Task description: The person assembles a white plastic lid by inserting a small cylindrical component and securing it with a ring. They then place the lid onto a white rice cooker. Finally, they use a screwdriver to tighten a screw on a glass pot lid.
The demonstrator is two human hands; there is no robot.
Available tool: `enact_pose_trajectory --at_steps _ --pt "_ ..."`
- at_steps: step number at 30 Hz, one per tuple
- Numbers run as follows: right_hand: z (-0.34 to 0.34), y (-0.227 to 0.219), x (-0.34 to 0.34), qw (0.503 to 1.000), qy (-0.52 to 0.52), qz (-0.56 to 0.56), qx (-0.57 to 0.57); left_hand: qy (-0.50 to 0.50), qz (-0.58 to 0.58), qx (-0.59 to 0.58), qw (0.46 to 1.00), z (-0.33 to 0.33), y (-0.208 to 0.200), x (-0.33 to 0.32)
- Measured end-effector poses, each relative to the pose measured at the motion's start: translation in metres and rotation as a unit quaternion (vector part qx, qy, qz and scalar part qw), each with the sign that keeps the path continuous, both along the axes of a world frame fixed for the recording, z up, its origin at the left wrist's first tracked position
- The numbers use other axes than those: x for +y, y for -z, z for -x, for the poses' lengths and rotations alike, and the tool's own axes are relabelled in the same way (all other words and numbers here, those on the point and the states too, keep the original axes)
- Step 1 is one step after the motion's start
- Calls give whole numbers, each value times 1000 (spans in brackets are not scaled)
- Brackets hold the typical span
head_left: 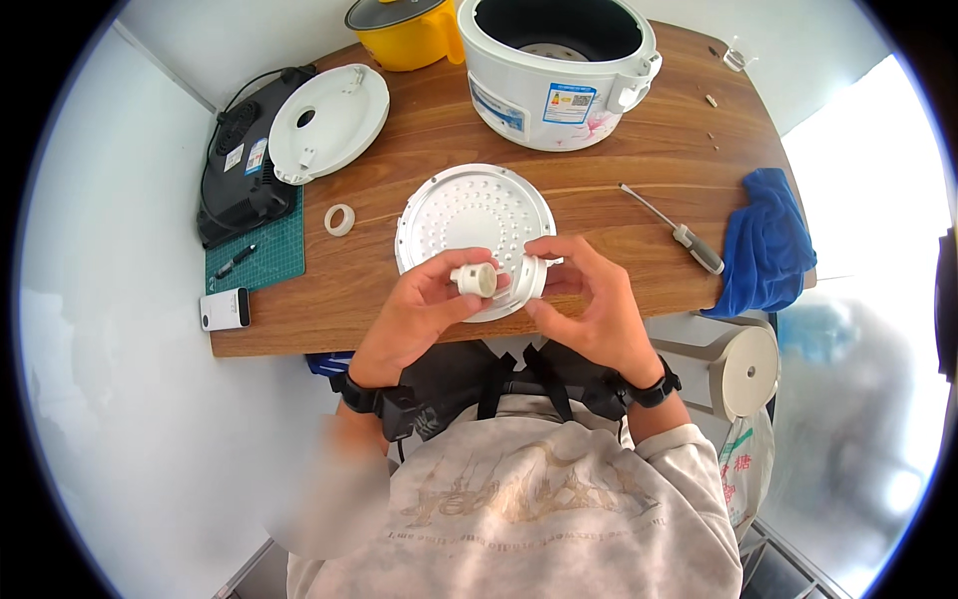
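Observation:
My left hand [424, 304] is closed round a small white cylindrical plastic part [477, 280], its round end facing up toward me. Between the thumb and fingers of my right hand [599, 304] sits a white round plastic cap [526, 280], tilted on its side. The two pieces are apart, with a narrow gap between them. Both hands hover over the near edge of a round silver metal inner lid [469, 205] with rings of raised bumps, lying on the wooden table. My fingers cover part of its near rim.
A white rice cooker body [559, 85] stands open at the back, beside a yellow pot [404, 40]. Left are a white lid cover [334, 120], black appliance [249, 150], tape roll [339, 220] and green cutting mat [279, 255]. Right lie a screwdriver [679, 235] and blue cloth [766, 245].

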State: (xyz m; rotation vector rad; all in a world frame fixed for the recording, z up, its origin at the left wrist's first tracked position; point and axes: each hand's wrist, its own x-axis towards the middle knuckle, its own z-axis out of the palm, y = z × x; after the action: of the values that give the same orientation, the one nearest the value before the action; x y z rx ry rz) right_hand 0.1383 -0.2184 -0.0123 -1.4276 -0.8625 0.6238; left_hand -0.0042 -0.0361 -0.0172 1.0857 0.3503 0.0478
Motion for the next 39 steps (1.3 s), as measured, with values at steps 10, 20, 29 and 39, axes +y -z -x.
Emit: enact_pose_trajectory --at_steps 10,20,29,39 --pt "4 -1 0 999 -36 13 -20 9 -240 25 971 1 -9 5" --pt "1 1 2 999 -33 -22 2 28 -317 11 948 1 -18 3" --pt "1 4 1 998 -36 -11 -42 43 -356 -26 933 2 -26 -2" --pt "2 2 -2 997 -48 -54 -40 14 -230 4 973 4 -28 -5"
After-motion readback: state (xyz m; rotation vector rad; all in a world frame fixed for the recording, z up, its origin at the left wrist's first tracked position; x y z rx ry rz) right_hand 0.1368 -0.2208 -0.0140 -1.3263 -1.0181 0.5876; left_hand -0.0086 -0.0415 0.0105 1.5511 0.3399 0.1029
